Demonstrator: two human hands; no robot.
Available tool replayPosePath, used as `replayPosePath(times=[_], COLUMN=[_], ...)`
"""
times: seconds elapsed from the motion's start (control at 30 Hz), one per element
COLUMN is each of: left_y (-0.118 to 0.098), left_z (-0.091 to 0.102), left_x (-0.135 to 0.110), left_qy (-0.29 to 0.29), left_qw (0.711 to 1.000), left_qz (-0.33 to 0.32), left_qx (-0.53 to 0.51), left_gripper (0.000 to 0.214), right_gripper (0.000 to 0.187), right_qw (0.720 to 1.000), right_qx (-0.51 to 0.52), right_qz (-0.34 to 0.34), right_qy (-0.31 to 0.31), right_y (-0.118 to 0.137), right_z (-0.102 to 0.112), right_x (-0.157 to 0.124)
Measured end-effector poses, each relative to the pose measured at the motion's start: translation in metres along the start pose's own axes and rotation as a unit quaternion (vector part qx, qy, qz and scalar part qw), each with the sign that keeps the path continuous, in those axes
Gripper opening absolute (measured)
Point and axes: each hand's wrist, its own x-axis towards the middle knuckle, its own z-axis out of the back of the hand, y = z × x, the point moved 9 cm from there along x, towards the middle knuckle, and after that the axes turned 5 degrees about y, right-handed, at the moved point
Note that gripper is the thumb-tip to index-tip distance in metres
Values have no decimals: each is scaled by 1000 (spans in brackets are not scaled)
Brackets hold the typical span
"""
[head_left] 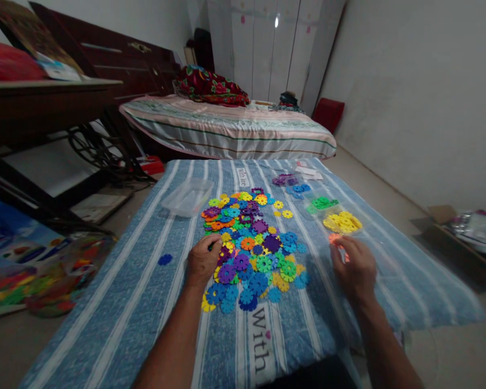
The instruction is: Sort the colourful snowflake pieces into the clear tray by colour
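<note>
A heap of colourful notched plastic discs [247, 243] lies in the middle of the cloth. At its left edge is my left hand [202, 262], its thumb and fingers drawn together; what lies between them is too small to make out. On the right, my right hand [357, 267] has its fingers closed at orange discs [335, 237], and orange shows between thumb and forefinger. Just beyond it are yellow discs [343, 222] in a clear tray, then green discs [324, 203], blue discs [300, 188] and purple discs [285, 179].
A clear plastic box [188, 198] stands left of the heap, and one dark blue disc [165, 260] lies apart. The striped blue cloth [133, 308] covers the table. Behind it is a bed [230, 127]; a sewing machine stand [97, 143] is at left, a cardboard box [461, 243] at right.
</note>
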Motion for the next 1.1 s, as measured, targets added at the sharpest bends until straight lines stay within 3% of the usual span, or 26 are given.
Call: replayPosePath(times=[0.13,0.23,0.37,0.47,0.77,0.9,1.1], left_y=[1,1,1,0,2,0,-2], left_z=[-1,-1,0,0,-2,-2,-2], left_x=[1,1,0,1,-2,-4,-5], left_qy=[1,1,2,4,-3,-4,-6], left_qw=[1000,1000,1000,1000,1000,1000,1000], left_qz=[0,-1,-3,-3,5,2,-4], left_qx=[0,0,4,6,8,5,3], left_gripper=[24,24,22,23,25,25,24], right_gripper=[17,18,19,21,20,28,21], right_qw=[996,999,991,980,969,958,949], right_qx=[-88,-38,79,113,168,178,160], right_qz=[-33,-10,66,88,113,146,155], right_qy=[-12,7,90,137,140,172,224], right_y=[-19,5,61,89,117,133,144], right_z=[12,0,-37,-60,-76,-83,-92], right_x=[-8,-18,-32,-39,-41,-46,-51])
